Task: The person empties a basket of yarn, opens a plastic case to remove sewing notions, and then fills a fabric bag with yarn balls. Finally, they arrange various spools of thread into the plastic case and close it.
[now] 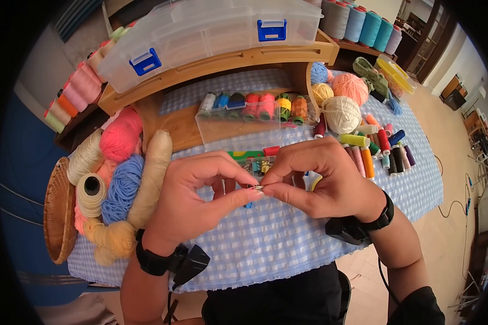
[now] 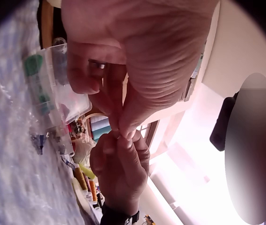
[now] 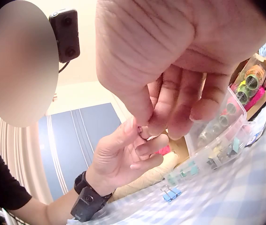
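Observation:
My left hand and right hand meet fingertip to fingertip above the checked cloth. Between them, thumbs and index fingers pinch a small, thin silvery metal piece; fingertips cover most of it, so I cannot tell its kind. In the left wrist view, the right hand reaches up to the left hand's fingertips, and a shiny metal band shows at a left finger. Below the hands a blue binder clip lies on the cloth. Beside it stands a clear box with small clips inside.
Behind the hands, a clear case holds colored spools. Yarn skeins and a wicker basket fill the left side. Yarn balls and loose thread spools lie right. A wooden shelf carries a large plastic organizer.

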Motion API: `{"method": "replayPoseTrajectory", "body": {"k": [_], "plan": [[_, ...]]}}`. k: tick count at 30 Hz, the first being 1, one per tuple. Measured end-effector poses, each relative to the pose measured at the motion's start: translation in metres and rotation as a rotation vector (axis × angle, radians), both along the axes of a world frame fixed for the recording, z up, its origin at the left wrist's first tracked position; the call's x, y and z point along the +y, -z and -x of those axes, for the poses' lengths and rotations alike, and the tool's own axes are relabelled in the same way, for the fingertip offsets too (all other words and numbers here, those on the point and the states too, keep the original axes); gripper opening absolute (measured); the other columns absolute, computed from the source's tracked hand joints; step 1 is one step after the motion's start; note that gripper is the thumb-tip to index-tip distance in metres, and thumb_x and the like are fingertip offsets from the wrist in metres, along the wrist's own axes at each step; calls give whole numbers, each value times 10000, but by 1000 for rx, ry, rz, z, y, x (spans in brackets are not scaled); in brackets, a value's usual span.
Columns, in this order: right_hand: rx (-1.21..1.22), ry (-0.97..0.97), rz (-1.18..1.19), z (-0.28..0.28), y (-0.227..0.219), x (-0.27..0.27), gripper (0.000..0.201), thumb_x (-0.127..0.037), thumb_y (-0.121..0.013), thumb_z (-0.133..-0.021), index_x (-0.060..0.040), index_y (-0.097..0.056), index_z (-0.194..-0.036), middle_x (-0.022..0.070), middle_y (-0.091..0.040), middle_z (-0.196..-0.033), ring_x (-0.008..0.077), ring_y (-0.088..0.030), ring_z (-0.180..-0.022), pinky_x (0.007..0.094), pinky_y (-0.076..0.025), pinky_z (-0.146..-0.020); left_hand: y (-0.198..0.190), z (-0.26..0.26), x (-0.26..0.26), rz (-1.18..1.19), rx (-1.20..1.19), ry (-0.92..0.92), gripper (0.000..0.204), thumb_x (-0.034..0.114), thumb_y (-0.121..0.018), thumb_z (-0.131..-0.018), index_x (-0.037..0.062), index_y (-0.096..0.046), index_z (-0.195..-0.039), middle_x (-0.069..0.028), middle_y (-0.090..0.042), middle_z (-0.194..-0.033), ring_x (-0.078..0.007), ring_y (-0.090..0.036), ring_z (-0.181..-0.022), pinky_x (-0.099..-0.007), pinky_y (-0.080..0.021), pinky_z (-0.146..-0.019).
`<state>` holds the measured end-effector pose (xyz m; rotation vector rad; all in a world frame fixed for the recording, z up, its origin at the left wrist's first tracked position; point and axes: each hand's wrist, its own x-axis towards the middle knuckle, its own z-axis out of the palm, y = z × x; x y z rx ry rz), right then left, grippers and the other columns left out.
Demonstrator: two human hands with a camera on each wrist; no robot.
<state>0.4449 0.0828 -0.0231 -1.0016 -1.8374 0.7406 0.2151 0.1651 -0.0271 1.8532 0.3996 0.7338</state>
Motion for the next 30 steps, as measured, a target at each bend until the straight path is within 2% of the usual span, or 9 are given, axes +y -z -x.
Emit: {"method": "replayPoseTrajectory", "body": {"k": [1, 5, 7, 10, 12, 18, 20, 27, 30], "plan": [[0, -1, -1, 0, 0, 0, 49, -40, -757, -853, -22, -747, -897, 71, -713, -791, 145, -646, -595, 268, -486, -513, -1, 1, 0, -3, 54, 6, 173, -77, -790, -834, -26, -712, -980, -77, -678, -935, -97, -666, -840, -210, -530, -696], [-7, 37, 5, 1, 2, 1, 30, -39, -755, -855, -20, -747, -877, 70, -712, -777, 135, -643, -591, 263, -486, -516, -1, 0, -2, -39, 78, -40, 164, -71, -788, -839, -24, -714, -978, -72, -677, -914, -91, -660, -811, -204, -522, -681], [-11, 38, -6, 1, 2, 0, 27, -38, -752, -857, -19, -747, -876, 65, -713, -778, 123, -640, -591, 257, -483, -516, 1, -3, -2, 15, 18, -145, 129, 44, -821, -850, 25, -739, -947, -8, -714, -857, -32, -624, -722, -181, -453, -578], [21, 135, 48, 3, 0, -1, 28, -43, -752, -867, -17, -742, -868, 44, -714, -774, 82, -618, -590, 239, -471, -515, -2, 1, 6, 36, 25, -308, 116, 63, -807, -870, 29, -740, -958, 3, -714, -870, -32, -629, -759, -182, -460, -588], [71, 219, 97, 3, 0, -1, 41, -46, -746, -880, -12, -732, -863, 17, -700, -754, 44, -584, -589, 223, -453, -512, 0, 7, 15, 52, 53, -321, 122, 68, -806, -872, 27, -743, -969, 4, -715, -862, -31, -633, -769, -183, -461, -589], [61, 204, 153, 2, 4, 1, 52, -51, -735, -891, -8, -722, -864, -2, -672, -719, 25, -554, -580, 218, -429, -501, 4, 10, 19, 5, 189, -354, 134, 66, -803, -866, 22, -768, -987, -7, -709, -796, -30, -615, -753, -183, -445, -586], [48, 203, 147, 2, 4, 1, 51, -53, -736, -889, -11, -723, -863, 0, -674, -717, 27, -552, -573, 220, -428, -498, -4, 9, 15, -40, 367, -352, 139, 37, -799, -868, 9, -773, -1002, -18, -694, -833, -22, -559, -683, -167, -407, -550], [12, 189, 148, 2, 4, 2, 55, -63, -738, -876, -15, -723, -854, 11, -682, -697, 47, -547, -541, 231, -433, -489, 15, 9, 24, -190, 232, -313, 119, 35, -807, -850, 5, -784, -963, 8, -673, -792, -29, -498, -698, -188, -383, -580], [1, 179, 148, 2, 2, 1, 56, -59, -736, -874, -13, -721, -846, 15, -688, -700, 53, -551, -537, 236, -437, -489, 17, 10, 25, -238, 256, -396, 138, 50, -822, -832, 11, -786, -960, 17, -667, -788, -35, -474, -698, -207, -374, -585]]}}
